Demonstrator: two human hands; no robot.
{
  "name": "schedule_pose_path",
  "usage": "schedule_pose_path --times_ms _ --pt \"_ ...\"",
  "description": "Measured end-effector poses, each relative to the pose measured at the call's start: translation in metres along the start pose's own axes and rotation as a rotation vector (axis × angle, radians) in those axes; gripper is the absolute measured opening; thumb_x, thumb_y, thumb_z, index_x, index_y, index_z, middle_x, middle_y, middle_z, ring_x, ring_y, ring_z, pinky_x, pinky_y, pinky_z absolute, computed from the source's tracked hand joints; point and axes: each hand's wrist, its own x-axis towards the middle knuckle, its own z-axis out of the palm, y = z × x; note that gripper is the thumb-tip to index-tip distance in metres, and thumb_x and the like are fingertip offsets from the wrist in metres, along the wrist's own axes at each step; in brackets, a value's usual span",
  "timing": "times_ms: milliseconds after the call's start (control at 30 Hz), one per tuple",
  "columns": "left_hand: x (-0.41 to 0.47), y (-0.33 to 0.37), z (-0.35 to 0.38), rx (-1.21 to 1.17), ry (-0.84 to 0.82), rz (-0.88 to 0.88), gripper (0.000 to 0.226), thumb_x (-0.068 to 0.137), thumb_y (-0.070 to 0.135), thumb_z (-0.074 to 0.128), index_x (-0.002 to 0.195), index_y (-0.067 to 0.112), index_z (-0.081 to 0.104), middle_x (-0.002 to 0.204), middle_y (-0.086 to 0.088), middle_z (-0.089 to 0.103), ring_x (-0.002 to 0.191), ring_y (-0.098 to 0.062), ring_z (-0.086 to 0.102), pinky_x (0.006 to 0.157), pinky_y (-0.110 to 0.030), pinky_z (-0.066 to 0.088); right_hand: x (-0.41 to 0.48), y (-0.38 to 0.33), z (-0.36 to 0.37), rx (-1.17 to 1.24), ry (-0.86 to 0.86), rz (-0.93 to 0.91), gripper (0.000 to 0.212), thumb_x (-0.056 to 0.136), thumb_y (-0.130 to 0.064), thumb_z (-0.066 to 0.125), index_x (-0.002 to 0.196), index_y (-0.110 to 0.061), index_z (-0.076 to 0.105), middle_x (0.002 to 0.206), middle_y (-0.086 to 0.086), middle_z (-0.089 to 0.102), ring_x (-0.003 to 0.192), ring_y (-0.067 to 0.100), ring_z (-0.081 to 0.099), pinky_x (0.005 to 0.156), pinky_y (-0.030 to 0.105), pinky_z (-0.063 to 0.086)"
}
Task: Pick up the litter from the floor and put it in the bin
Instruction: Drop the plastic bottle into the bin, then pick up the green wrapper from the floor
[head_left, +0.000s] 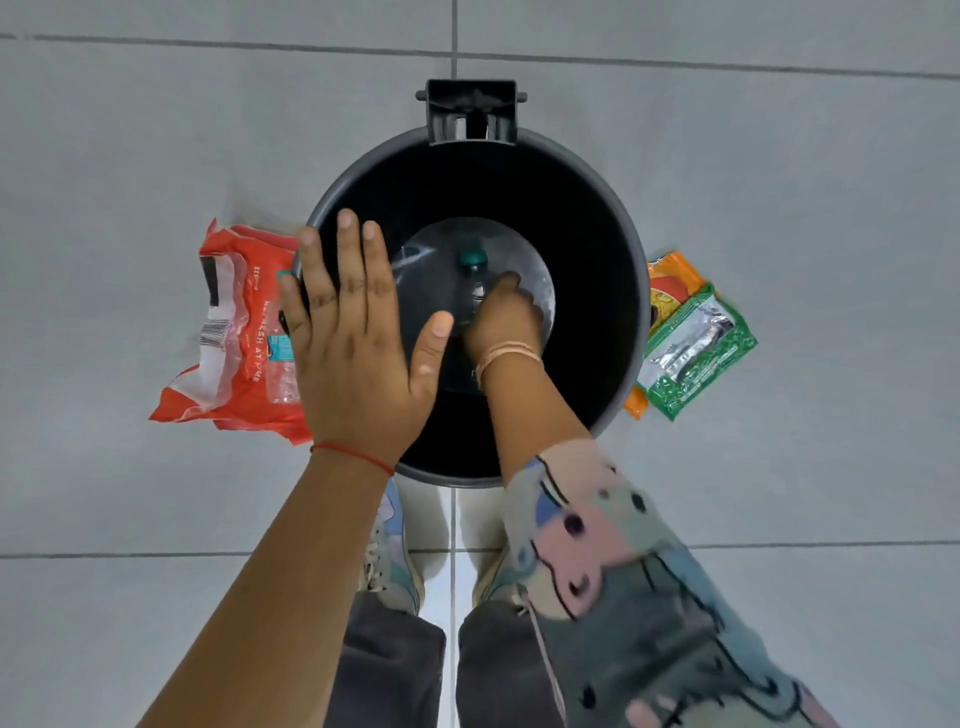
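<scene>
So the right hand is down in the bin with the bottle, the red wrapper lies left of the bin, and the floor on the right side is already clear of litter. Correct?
Not quite. The head view shows the floor right of the bin is not clear: an orange packet and a green packet lie there. The rest holds: the right hand is down inside with the bottle, and the red wrapper lies on the left.
</scene>
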Motion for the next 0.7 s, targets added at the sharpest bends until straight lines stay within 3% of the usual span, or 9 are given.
schedule_pose_path --times_ms 67,167,200,267,333,400,500,600,700 --pt "-0.001 0.000 0.000 -0.004 0.001 0.006 0.076 0.090 0.058 0.005 0.144 0.005 0.012 0.154 -0.016 0.016 0.141 -0.036 0.007 0.115 -0.046 0.001 -0.025 -0.004 -0.019 0.118 0.331 -0.232 0.054 0.085 -0.019 0.063 0.130 0.000 0.040 0.129 0.022 0.049 0.119 0.035 0.045 0.097 0.039 0.039" --pt "-0.001 0.001 0.000 0.002 -0.003 0.002 0.077 0.090 0.059 0.003 0.144 0.005 0.012 0.153 -0.016 0.016 0.141 -0.036 0.007 0.115 -0.045 0.002 -0.054 0.006 -0.063 0.349 1.076 -0.504 0.032 0.085 -0.013 0.059 0.109 0.008 0.057 0.105 0.027 0.060 0.101 0.040 0.052 0.089 0.051 0.043" --pt "-0.001 0.001 0.000 0.006 -0.006 0.002 0.076 0.091 0.059 0.003 0.144 0.005 0.013 0.153 -0.016 0.016 0.141 -0.036 0.007 0.115 -0.045 0.003 -0.048 0.022 -0.074 0.387 1.251 -0.464 0.028 0.085 -0.012 0.057 0.104 0.008 0.059 0.099 0.026 0.059 0.095 0.042 0.053 0.083 0.056 0.044" --pt "-0.001 0.001 0.000 0.016 -0.008 0.003 0.076 0.091 0.058 0.003 0.144 0.005 0.013 0.153 -0.016 0.017 0.141 -0.036 0.008 0.115 -0.046 0.003 -0.017 0.063 -0.080 0.481 1.369 -0.215 0.025 0.086 -0.013 0.054 0.101 0.005 0.059 0.099 0.014 0.053 0.092 0.041 0.054 0.078 0.058 0.046" --pt "-0.001 0.001 0.000 0.025 -0.009 0.005 0.077 0.091 0.059 0.003 0.144 0.005 0.013 0.153 -0.017 0.017 0.141 -0.036 0.008 0.115 -0.046 0.003 0.011 0.098 -0.068 0.513 1.225 0.011 0.026 0.088 -0.012 0.054 0.104 0.007 0.059 0.103 0.014 0.050 0.100 0.041 0.053 0.089 0.050 0.044" --pt "-0.002 0.000 0.000 0.022 -0.002 0.013 0.077 0.090 0.059 0.003 0.144 0.006 0.012 0.153 -0.016 0.017 0.141 -0.036 0.007 0.116 -0.043 0.000 0.026 0.125 -0.046 0.403 0.857 0.174 0.034 0.093 -0.013 0.049 0.121 0.006 0.053 0.126 0.027 0.046 0.120 0.041 0.043 0.102 0.038 0.033" --pt "-0.001 -0.001 0.001 0.015 0.016 0.018 0.076 0.090 0.060 0.002 0.145 0.007 0.010 0.154 -0.014 0.014 0.142 -0.034 0.005 0.116 -0.035 -0.008 0.039 0.149 -0.026 0.243 0.391 0.342 0.050 0.099 -0.018 0.031 0.146 -0.006 0.018 0.154 0.024 0.009 0.141 0.038 0.009 0.116 0.045 0.013" --pt "-0.001 -0.001 0.002 0.018 0.025 0.028 0.077 0.090 0.059 0.001 0.145 0.007 0.010 0.154 -0.015 0.015 0.141 -0.035 0.005 0.116 -0.039 -0.004 0.055 0.163 -0.009 0.022 0.218 0.441 0.063 0.098 -0.015 0.033 0.148 -0.010 -0.005 0.154 0.027 -0.007 0.141 0.041 -0.004 0.117 0.048 0.009" --pt "-0.002 0.000 0.004 0.024 0.037 0.035 0.078 0.090 0.060 0.000 0.144 0.006 0.013 0.153 -0.015 0.017 0.141 -0.037 0.007 0.115 -0.045 0.002 0.066 0.171 0.011 0.035 0.168 0.396 0.058 0.099 -0.005 0.027 0.148 -0.006 -0.003 0.154 0.026 -0.002 0.142 0.039 0.002 0.116 0.046 0.016"
